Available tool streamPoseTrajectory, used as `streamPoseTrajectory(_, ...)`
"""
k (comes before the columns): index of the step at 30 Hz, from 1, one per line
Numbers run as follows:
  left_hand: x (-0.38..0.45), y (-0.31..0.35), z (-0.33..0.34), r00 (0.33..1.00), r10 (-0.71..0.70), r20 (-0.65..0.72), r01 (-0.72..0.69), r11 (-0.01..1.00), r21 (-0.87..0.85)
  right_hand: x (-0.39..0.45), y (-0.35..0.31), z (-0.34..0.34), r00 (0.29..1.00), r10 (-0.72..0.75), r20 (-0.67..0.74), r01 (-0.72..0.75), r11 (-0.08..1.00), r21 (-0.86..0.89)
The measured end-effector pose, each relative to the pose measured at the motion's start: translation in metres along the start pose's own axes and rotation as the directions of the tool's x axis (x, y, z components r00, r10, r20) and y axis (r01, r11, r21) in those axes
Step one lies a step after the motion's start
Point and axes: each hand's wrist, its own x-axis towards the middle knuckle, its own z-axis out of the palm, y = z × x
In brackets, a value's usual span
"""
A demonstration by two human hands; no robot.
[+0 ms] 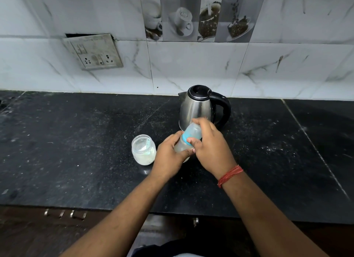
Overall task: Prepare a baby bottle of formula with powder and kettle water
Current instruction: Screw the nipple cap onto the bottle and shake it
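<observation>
A clear baby bottle (182, 145) with a blue collar and a clear dome cap is tilted toward the kettle, above the black counter (76, 141). My left hand (169, 157) grips its lower body. Around the blue collar and cap, my right hand (210, 149) is closed. An open glass jar of white powder (143, 150) with a pale scoop inside stands just left of my left hand. A steel kettle (197, 107) with a black lid and handle stands right behind the bottle, lid closed.
A tiled wall with a switch and socket plate (93, 51) rises behind the counter. White specks are scattered over the dark stone. The counter's front edge runs below my forearms, with cabinet handles (65, 213) under it.
</observation>
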Motion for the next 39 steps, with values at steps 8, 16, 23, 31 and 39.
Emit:
streamPoseTrajectory(8,0.001,0.012,-0.001,0.999,0.009,0.034,-0.009,1.000,-0.004,0.006,0.011,-0.011,0.995,-0.012,0.100,0.007,0.999,0.054)
streamPoseTrajectory(16,0.020,0.029,-0.013,0.961,-0.124,0.248,0.183,0.955,-0.233,0.010,0.024,-0.037,0.963,-0.016,0.269,-0.078,0.939,0.334)
streamPoseTrajectory(23,0.022,0.033,-0.011,0.943,-0.143,0.301,0.239,0.919,-0.312,0.003,0.028,-0.033,0.963,-0.009,0.270,-0.050,0.976,0.210)
streamPoseTrajectory(31,0.021,0.043,0.002,0.943,-0.146,0.300,0.240,0.921,-0.307,0.010,0.029,-0.024,0.991,-0.025,0.131,0.020,0.999,0.041)
streamPoseTrajectory(39,0.042,0.026,-0.012,0.978,-0.026,0.207,-0.060,0.915,0.399,0.029,0.046,-0.041,0.995,0.075,0.070,-0.087,0.979,0.186)
